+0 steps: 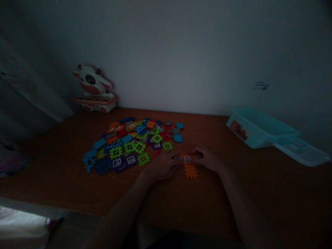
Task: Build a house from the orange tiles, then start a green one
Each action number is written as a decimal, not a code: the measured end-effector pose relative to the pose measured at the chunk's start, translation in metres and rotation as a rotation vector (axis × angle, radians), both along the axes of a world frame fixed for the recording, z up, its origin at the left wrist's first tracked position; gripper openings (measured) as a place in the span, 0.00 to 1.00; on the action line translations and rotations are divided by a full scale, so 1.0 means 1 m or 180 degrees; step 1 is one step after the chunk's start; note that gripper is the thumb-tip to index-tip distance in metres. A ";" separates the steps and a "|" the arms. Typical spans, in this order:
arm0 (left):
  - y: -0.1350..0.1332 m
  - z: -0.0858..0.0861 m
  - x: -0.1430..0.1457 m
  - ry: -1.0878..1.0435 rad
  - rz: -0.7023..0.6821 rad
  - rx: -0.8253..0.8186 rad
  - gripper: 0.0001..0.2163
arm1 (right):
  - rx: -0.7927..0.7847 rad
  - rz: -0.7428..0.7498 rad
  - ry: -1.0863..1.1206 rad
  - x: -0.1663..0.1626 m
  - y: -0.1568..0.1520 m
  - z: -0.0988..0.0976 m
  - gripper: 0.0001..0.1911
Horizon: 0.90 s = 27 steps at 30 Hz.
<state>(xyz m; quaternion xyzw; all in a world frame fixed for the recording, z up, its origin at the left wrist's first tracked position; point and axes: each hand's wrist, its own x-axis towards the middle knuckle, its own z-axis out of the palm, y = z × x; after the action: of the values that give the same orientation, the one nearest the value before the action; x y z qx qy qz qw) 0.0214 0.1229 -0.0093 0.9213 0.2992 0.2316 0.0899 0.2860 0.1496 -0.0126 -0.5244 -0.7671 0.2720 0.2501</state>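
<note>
The left hand (163,166) and right hand (206,158) pinch a window-cut orange tile (187,159) from both sides, just above a second orange tile (191,171) on the counter (233,193). A slipped grip could knock tiles into the nearby pile (132,145). The teal box's (259,128) contents are hidden.

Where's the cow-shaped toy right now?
In the head view, the cow-shaped toy stands at the back left of the wooden table, against the wall, behind and left of the pile of interlocking plastic tiles.
</note>
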 end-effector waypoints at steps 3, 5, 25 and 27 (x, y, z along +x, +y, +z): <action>0.000 0.000 -0.001 0.0012 -0.0001 0.0006 0.14 | 0.0086 -0.0070 0.0029 -0.002 -0.003 -0.001 0.18; 0.001 -0.001 -0.002 0.0027 0.0013 0.0010 0.14 | 0.0131 -0.0075 0.0062 -0.002 -0.005 -0.002 0.17; 0.001 0.000 0.001 0.0254 0.0030 0.0075 0.14 | 0.0088 0.0022 0.0018 -0.001 -0.005 -0.003 0.16; 0.001 0.002 0.002 0.0319 0.0050 0.0070 0.13 | 0.0080 0.0042 -0.0009 -0.001 -0.005 -0.003 0.17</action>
<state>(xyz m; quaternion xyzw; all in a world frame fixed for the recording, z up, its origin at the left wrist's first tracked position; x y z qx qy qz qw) 0.0230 0.1235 -0.0074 0.9303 0.3079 0.1892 0.0628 0.2851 0.1448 -0.0160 -0.5166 -0.7742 0.2632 0.2537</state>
